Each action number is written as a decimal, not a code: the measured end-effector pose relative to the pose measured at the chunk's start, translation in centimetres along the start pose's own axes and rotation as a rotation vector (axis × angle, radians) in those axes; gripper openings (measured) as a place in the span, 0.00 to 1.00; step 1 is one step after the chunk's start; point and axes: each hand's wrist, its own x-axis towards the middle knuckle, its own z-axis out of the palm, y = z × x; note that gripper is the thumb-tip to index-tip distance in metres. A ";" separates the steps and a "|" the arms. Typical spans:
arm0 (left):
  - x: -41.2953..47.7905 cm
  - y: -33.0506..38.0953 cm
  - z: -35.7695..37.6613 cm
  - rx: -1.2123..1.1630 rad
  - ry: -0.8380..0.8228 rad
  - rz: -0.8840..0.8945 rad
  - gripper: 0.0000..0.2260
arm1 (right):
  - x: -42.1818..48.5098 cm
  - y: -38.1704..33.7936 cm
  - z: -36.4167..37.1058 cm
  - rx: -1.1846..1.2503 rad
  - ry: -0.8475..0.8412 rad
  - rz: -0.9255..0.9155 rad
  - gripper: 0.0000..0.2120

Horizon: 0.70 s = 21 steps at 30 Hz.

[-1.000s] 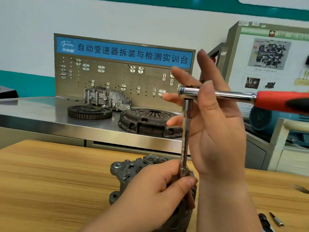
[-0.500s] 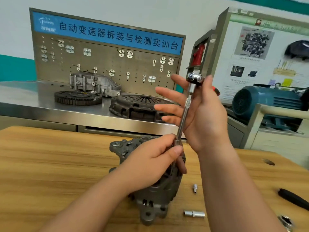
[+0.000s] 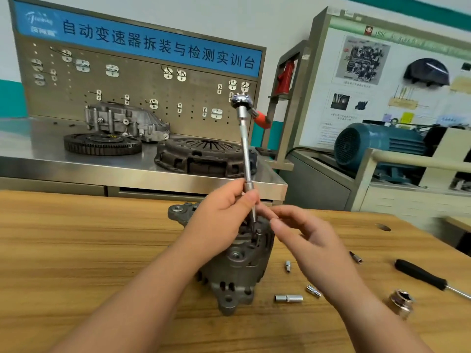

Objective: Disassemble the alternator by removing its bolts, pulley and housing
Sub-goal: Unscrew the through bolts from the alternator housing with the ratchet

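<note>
**Clerk:** What lies nearest on the wooden surface [image 3: 76, 263]?

**Inspector:** There are loose fittings to the right of the work. A long socket [image 3: 288, 298] lies flat, with a short socket [image 3: 313, 291] just beside it. Further right are a large chromed socket [image 3: 401, 300] and a black-handled screwdriver [image 3: 420, 275]. Whether any small piece among them is a removed bolt cannot be told.

**Clerk:** And the alternator?

**Inspector:** The alternator [image 3: 237, 271] stands at the centre of the surface with its housing halves together. One fastener head shows on its near face. The pulley is not in view.

**Clerk:** The hands?

**Inspector:** The left hand [image 3: 219, 220] rests on top of the alternator. Its fingers are curled round the lower end of the extension bar [image 3: 246, 154], which runs down into the casing. The right hand [image 3: 313, 240] has its fingers loose and slightly spread, with the tips just beside the bar, and it holds nothing. The ratchet head [image 3: 241, 100] sits at the top of the bar.

**Clerk:** How far along is the task?

**Inspector:** It is judged to be at an early stage. A bolt is being worked, and the pulley and housing remain to be removed.

**Clerk:** What lies beyond?

**Inspector:** A steel bench [image 3: 76, 169] carries a clutch cover [image 3: 204, 155] and a toothed ring [image 3: 102, 143], with a pegboard [image 3: 142, 93] behind. None of these belongs to the job.
</note>
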 end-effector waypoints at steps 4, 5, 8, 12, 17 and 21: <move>0.1 -0.3 0.0 -0.088 0.057 -0.021 0.15 | -1.1 0.6 0.5 -0.210 0.067 -0.027 0.10; 0.2 -0.3 0.0 -0.101 0.073 -0.032 0.17 | -1.1 0.6 0.6 -0.265 0.061 -0.042 0.10; 0.1 -0.2 0.0 -0.138 0.084 -0.037 0.17 | -0.7 0.6 1.1 -0.396 0.032 -0.047 0.09; 0.2 0.0 0.0 -0.162 0.081 -0.037 0.18 | 0.0 0.4 1.6 -0.444 0.091 -0.065 0.05; 0.3 -0.1 0.0 -0.178 0.103 -0.046 0.18 | 0.9 -0.4 1.1 -0.340 0.151 -0.091 0.05; 0.3 -0.1 -0.1 -0.178 0.101 -0.057 0.17 | 0.9 -1.0 1.1 -0.375 0.166 -0.111 0.06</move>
